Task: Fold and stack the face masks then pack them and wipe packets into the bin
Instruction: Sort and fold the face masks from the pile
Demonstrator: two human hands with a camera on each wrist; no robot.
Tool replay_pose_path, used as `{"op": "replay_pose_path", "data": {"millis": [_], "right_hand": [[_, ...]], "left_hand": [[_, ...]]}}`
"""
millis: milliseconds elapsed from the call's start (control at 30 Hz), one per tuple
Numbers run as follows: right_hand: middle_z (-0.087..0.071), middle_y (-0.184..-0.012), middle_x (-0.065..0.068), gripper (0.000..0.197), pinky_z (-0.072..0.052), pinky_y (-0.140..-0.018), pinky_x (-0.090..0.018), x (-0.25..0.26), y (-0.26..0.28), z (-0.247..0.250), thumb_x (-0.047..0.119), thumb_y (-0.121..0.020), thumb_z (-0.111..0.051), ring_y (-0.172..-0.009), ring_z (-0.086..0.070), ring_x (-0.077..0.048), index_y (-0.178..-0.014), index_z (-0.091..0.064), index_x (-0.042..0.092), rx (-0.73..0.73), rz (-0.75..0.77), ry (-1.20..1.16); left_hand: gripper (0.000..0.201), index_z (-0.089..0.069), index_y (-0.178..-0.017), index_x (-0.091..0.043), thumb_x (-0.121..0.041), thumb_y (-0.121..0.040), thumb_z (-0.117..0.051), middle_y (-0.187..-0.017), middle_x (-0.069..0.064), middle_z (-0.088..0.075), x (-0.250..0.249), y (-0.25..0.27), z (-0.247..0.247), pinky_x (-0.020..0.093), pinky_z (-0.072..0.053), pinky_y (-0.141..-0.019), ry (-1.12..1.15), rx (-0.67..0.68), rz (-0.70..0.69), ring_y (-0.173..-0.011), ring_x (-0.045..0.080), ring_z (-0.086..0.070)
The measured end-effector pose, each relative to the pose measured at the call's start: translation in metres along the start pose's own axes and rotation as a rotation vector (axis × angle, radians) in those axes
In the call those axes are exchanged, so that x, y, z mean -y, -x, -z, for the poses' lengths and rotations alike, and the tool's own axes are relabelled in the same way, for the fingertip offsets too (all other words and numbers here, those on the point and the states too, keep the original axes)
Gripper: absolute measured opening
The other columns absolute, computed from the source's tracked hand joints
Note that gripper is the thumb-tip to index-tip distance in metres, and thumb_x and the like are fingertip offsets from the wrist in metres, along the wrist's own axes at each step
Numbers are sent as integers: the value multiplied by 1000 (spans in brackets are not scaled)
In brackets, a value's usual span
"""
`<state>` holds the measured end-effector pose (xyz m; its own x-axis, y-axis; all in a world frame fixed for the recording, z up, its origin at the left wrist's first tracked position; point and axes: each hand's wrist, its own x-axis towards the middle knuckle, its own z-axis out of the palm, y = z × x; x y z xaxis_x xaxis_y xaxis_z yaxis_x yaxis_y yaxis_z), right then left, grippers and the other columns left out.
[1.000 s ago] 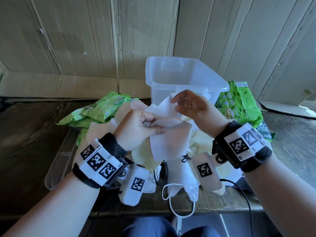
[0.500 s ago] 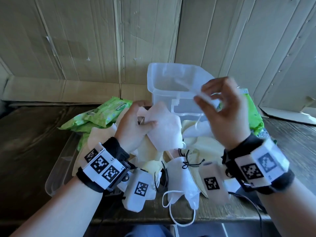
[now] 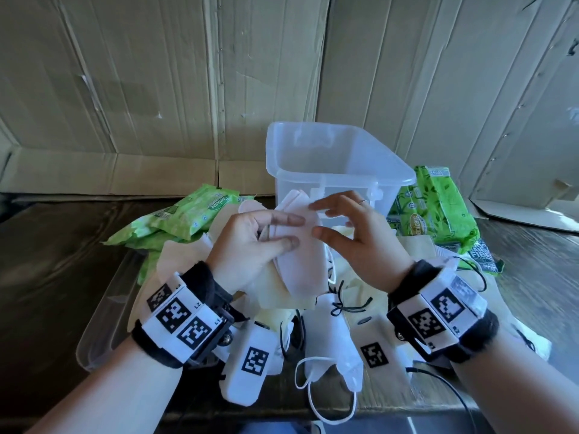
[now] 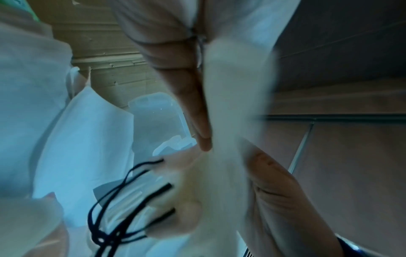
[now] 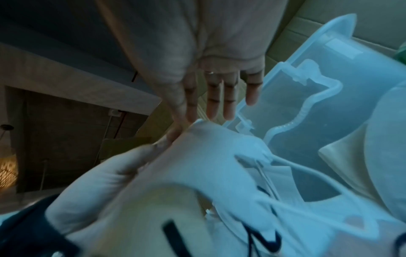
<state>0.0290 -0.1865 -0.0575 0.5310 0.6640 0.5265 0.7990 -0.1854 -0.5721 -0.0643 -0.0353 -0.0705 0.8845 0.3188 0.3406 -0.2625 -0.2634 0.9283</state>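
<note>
My left hand [image 3: 293, 231] grips a folded white face mask [image 3: 300, 264] in front of the clear plastic bin [image 3: 341, 180], thumb and forefinger lying over its top. My right hand [image 3: 315, 219] faces it with fingers spread and straight, forefinger and thumb tips touching the mask's right edge. In the right wrist view the straight fingers [image 5: 228, 100] reach over the mask [image 5: 204, 165]. The left wrist view shows a finger [image 4: 197, 113] pressed along the mask [image 4: 232, 107]. Beneath both hands lies a pile of cream and white masks [image 3: 329, 339].
Green wipe packets lie left of the bin [image 3: 191, 214] and right of it [image 3: 435, 208]. A clear lid [image 3: 103, 314] lies at the left under the masks. A cardboard wall [image 3: 188, 89] closes the back. The dark wooden table [image 3: 53, 261] shows at the left.
My right hand, raised by the bin rim pinching something white half a second ago, has dropped back to the mask with fingers spread. My left hand has kept hold of the mask.
</note>
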Motion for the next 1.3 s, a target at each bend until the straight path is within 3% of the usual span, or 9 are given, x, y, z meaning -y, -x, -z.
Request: {"op": "replay_pose_path", "data": {"millis": [67, 233, 467, 633, 767, 900, 1033, 1167, 1300], "right_hand": [[-56, -100, 3, 32, -34, -73, 0, -2, -2, 0, 17, -80, -70, -88, -53, -6, -110, -60, 19, 2, -63, -8], [-57, -70, 14, 30, -40, -66, -9, -1, -3, 0, 17, -67, -80, -68, -54, -3, -80, -58, 33, -162, -130, -114], [-61, -61, 15, 33, -48, -68, -21, 0, -1, 2, 9, -64, -81, -58, -56, 1, -60, -58, 31, -227, -126, -161], [-57, -56, 12, 31, -44, -61, -19, -3, -5, 2, 7, -64, -81, -53, -50, -4, -63, -56, 26, -201, -160, -267], [-60, -56, 10, 43, -46, -68, -29, -1, -8, 4, 9, -66, -80, -56, -52, -8, -91, -55, 33, -127, -204, -232], [-62, -63, 0, 59, -44, -68, -25, 0, -10, 8, 6, -67, -79, -59, -51, -12, -118, -53, 23, -72, -240, -252], [-60, -67, -4, 65, -42, -65, -19, -2, -12, 8, 9, -69, -78, -60, -48, -8, -127, -50, 21, -54, -234, -253], [-53, -75, 5, 29, -38, -65, -13, -4, -12, 2, 29, -69, -77, -63, -48, -4, -94, -62, 24, -23, -209, -145], [-57, -77, 9, 24, -38, -65, -9, -5, -8, 1, 17, -67, -80, -72, -55, -3, -66, -57, 26, -125, -167, -162]], "left_hand": [[32, -69, -84, -25, 5, -74, -71, -77, -10, -71, 1, 0, -2, 29, -50, -83, -33, 16, -34, -79, 9, -63], [48, -61, -102, -40, -23, -60, -77, -91, 34, -61, -2, 2, -4, 69, -42, -77, 103, 53, -53, -73, 43, -53], [39, -61, -97, -24, 11, -79, -63, -80, -12, -72, 3, 1, -5, 21, -53, -72, 66, 61, -25, -78, 5, -66], [18, -67, -87, -13, 4, -81, -63, -77, -6, -72, 5, 3, -9, 20, -53, -67, 109, 95, -16, -73, 8, -65], [24, -67, -85, -18, 6, -79, -66, -67, -14, -69, 6, 4, -9, 14, -48, -63, 61, 101, -32, -64, 1, -62], [43, -63, -95, -26, 13, -75, -66, -71, -11, -72, 4, 2, -7, 16, -51, -66, 55, 48, -28, -68, 2, -66], [63, -56, -108, -42, 2, -67, -75, -84, 29, -68, 1, 2, -8, 51, -52, -87, 91, 27, -19, -84, 40, -66], [68, -53, -110, -43, 4, -67, -77, -78, 34, -64, -1, 4, -8, 55, -50, -88, 93, 10, -15, -78, 45, -62], [58, -55, -108, -45, -11, -67, -78, -70, 35, -57, 0, 3, -7, 52, -49, -86, 97, 10, -30, -72, 27, -55]]}}
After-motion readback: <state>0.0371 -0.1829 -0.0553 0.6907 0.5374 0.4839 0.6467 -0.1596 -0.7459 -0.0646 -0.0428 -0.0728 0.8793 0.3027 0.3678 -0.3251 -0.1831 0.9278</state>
